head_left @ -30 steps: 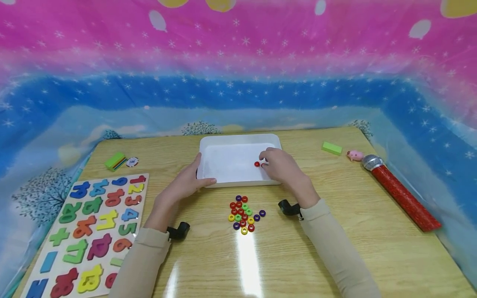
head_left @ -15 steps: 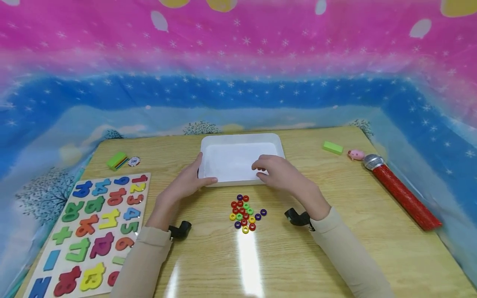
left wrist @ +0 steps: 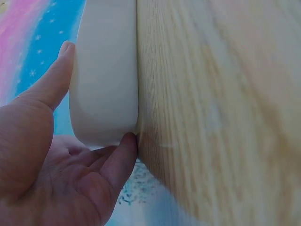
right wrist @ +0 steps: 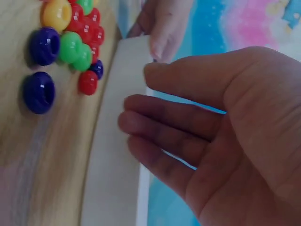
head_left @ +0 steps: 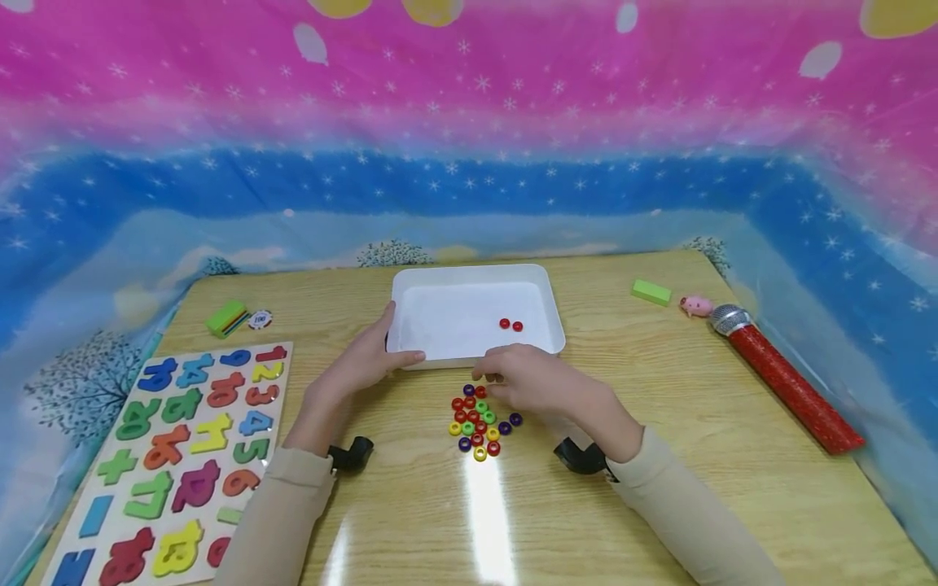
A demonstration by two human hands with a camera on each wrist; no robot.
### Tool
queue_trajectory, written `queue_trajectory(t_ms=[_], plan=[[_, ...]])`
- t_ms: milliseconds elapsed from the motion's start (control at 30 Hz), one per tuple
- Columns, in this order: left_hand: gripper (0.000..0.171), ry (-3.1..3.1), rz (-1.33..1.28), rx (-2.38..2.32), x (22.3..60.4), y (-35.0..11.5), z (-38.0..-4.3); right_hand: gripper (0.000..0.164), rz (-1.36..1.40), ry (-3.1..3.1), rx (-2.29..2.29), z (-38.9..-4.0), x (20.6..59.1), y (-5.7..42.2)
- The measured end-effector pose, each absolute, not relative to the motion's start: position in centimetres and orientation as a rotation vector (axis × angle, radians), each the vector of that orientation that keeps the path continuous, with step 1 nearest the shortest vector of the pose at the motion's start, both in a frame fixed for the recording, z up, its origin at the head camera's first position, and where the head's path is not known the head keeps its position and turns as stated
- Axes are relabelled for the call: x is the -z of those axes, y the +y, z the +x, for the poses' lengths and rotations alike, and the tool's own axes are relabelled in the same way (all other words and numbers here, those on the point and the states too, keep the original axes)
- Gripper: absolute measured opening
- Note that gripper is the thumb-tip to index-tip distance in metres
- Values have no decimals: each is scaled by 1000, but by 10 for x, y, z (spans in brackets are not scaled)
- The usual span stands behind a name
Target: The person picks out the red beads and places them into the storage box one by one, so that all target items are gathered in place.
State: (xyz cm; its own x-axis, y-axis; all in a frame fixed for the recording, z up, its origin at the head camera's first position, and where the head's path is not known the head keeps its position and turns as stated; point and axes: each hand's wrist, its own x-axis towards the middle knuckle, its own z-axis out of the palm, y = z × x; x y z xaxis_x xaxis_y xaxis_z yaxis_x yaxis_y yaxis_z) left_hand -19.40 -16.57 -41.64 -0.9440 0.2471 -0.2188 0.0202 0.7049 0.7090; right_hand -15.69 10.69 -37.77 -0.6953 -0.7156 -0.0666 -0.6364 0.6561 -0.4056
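A shallow white tray (head_left: 440,321) lies on the wooden table, two red beads (head_left: 505,324) inside it near the right end. My left hand (head_left: 359,358) holds its near left corner, thumb along the near side. In the left wrist view, the thumb is at the rim and fingertips reach low on the tray wall (left wrist: 106,70). My right hand (head_left: 531,381), its fingers loosely bent and holding nothing, hovers between the tray's near edge and a cluster of red, yellow, green and purple ring beads (head_left: 477,440). Its fingertips overlap the cluster's far edge in the head view.
On the left lies a number puzzle board (head_left: 212,431), with a green block (head_left: 227,316) and a poker chip (head_left: 260,319) behind it. At right are another green block (head_left: 651,292), a pink pig figure (head_left: 696,306) and a red microphone (head_left: 791,382).
My right hand has let go of a red bead inside the tray, drawn back over the near rim and come down toward the bead cluster. The left hand keeps its place.
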Motion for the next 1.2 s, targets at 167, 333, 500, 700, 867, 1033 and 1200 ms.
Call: queue_trajectory(t_ms=[167,333,500,700,867,1033,1200], plan=[[105,2618,204,-1080,415,-166,-193,22,-1099,2648,447,-156,387,103],[105,2618,209,-1072,415,-165,-192,23,-1109,2679,382,-157,396,102],[104,2609,203,-1083,414,-164,-192,24,-1128,2687,371,-158,400,101],[103,2616,196,-1082,414,-164,-192,17,-1153,2710,345,-159,403,98],[103,2620,192,-1077,413,-165,-193,16,-1147,2716,345,-158,403,97],[104,2607,184,-1091,412,-165,-192,18,-1136,2729,332,-157,404,96],[104,2611,192,-1095,413,-164,-191,12,-1122,2747,334,-155,406,95]])
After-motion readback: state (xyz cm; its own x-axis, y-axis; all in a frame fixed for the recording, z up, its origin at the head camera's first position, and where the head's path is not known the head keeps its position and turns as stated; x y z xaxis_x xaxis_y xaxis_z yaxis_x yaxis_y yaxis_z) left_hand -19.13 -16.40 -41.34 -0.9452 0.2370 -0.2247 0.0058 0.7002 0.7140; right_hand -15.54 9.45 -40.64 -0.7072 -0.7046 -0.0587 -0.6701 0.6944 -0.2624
